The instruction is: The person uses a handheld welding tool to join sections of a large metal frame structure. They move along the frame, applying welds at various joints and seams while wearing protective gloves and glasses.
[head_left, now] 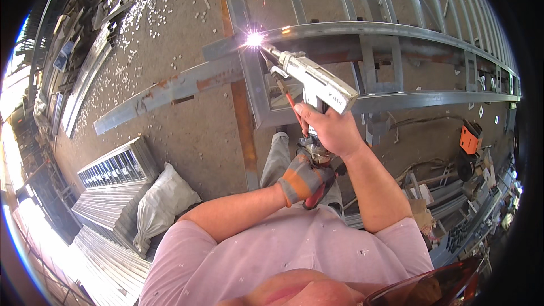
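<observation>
My bare right hand is wrapped round the grip of a boxy white welding gun. The gun's thin nozzle points up and left, and a bright spark glows at its tip on a corner of a grey steel frame. A thin red-orange tube runs alongside the gun. My left hand, in a grey and orange glove, is closed just below the right one. It appears to hold the wrapped lower end of the gun, partly hidden by the glove.
A long rust-marked steel bar reaches left from the frame. Rows of metal bars lie at the far right. Stacked metal profiles and a white sack are at the left. An orange machine stands at the right, near cables.
</observation>
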The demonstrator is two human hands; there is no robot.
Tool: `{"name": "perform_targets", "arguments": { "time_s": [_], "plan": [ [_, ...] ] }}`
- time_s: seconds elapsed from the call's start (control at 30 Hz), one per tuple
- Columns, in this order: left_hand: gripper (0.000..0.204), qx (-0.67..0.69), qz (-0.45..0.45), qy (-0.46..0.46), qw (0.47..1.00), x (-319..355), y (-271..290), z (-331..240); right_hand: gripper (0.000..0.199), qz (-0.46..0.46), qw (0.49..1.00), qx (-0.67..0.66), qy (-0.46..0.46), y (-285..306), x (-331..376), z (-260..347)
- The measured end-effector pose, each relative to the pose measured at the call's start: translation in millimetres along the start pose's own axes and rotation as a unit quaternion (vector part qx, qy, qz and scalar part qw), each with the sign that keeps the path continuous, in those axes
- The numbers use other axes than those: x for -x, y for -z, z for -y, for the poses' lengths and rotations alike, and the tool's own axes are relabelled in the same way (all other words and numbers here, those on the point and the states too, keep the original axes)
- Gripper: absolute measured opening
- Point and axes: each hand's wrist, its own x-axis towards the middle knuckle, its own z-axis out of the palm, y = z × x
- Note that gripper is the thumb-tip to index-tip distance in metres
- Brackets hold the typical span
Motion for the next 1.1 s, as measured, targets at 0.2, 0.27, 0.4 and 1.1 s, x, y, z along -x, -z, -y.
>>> {"name": "perform_targets", "arguments": {
  "time_s": [0.2,0.27,0.4,1.1],
  "plan": [
    [0.015,0.057,-0.043,0.006,0.997,-4,-5,0,0.041,-0.006,1.0,0.006,0.002,1,1,2],
    [0.016,0.042,-0.052,-0.015,0.998,-4,-5,-2,0.041,-0.004,1.0,0.003,0.0,2,2,-1],
    [0.018,0.127,-0.001,0.11,0.986,-4,-3,-10,0.04,-0.004,1.0,-0.001,-0.003,3,2,-3],
    [0.013,0.228,0.014,0.143,0.963,7,-25,-16,0.023,-0.017,0.999,0.024,0.044,10,36,-14]
  ]
}}
